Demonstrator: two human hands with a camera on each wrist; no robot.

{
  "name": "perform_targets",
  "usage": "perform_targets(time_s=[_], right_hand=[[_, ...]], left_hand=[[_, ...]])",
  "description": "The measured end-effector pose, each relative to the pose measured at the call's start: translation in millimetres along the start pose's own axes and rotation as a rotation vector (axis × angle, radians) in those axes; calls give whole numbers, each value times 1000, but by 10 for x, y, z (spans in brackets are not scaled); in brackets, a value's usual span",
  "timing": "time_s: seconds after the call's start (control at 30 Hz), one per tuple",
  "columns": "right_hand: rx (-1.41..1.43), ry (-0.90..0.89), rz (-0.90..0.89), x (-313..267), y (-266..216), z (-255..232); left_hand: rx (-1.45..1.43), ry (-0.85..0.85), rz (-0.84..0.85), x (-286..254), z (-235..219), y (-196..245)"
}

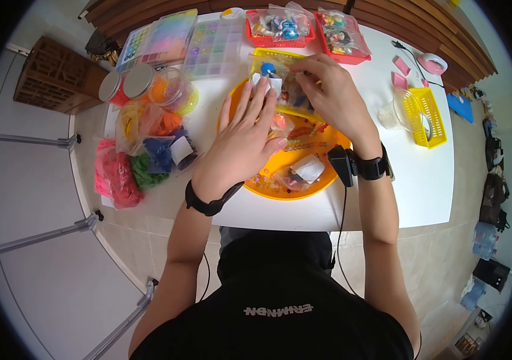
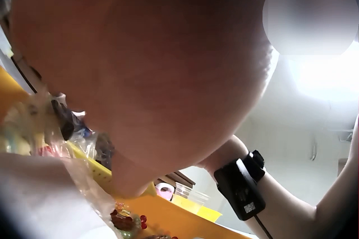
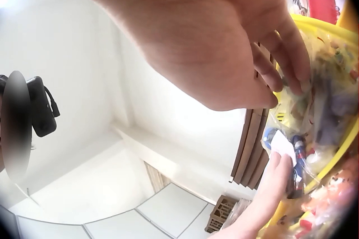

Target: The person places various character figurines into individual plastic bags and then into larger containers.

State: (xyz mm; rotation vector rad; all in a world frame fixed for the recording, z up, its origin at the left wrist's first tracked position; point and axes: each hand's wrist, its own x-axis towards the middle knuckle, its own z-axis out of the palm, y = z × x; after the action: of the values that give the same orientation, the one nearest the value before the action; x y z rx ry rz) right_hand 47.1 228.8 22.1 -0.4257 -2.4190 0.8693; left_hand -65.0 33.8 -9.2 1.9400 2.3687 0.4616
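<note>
A yellow basket (image 1: 298,111) full of clear bags with small figures stands over the far part of a round orange tray (image 1: 268,191). My left hand (image 1: 238,138) reaches in from the left, fingers spread and fairly straight. Its fingertips rest on a clear bag with a white label and a blue figure (image 1: 268,69). On the basket's right side is my right hand (image 1: 335,96), its fingers loosely bent down among the bags (image 3: 331,101), thumb apart from them. Beads (image 1: 313,144) and a white-labelled bag (image 1: 308,168) lie in the tray.
Bags of coloured material (image 1: 118,174) and lidded jars (image 1: 140,81) are at the left. Divided bead boxes (image 1: 214,48) and red baskets (image 1: 343,59) line the back. A clear cup (image 1: 392,114) and another yellow basket (image 1: 437,120) stand at the right.
</note>
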Motion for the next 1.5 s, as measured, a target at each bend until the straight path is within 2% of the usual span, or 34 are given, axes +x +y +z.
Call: perform_targets(time_s=[0.13,0.3,0.43,0.63,0.73,0.83,0.97,1.17,1.27,1.37,1.4,1.5], right_hand=[[44,-37,-28,-56,-5,-44],[90,-65,-39,-88,-1,-69],[104,-23,-98,-97,85,-24],[134,-33,-97,-107,136,-11],[128,-55,-97,-116,129,-35],[141,-86,-86,-126,93,-48],[164,-161,-17,-172,15,-92],[142,-103,-139,-215,78,-13],[165,-133,-109,-247,-54,-77],[42,-106,-208,-393,-269,-126],[-7,-147,-239,-477,-359,-148],[47,-423,-172,-663,-555,-61]], left_hand=[[-165,56,-70,-129,-85,-19],[-218,166,-147,-389,-140,45],[-338,245,-238,-541,-5,66],[-357,361,-309,-645,139,117],[-355,371,-337,-678,185,180],[-294,302,-351,-725,130,222],[-357,291,-409,-803,110,384],[-310,284,-405,-837,107,532],[-284,277,-388,-829,99,529],[-324,283,-402,-809,55,517],[-328,276,-408,-808,36,515],[-326,246,-398,-825,72,485]])
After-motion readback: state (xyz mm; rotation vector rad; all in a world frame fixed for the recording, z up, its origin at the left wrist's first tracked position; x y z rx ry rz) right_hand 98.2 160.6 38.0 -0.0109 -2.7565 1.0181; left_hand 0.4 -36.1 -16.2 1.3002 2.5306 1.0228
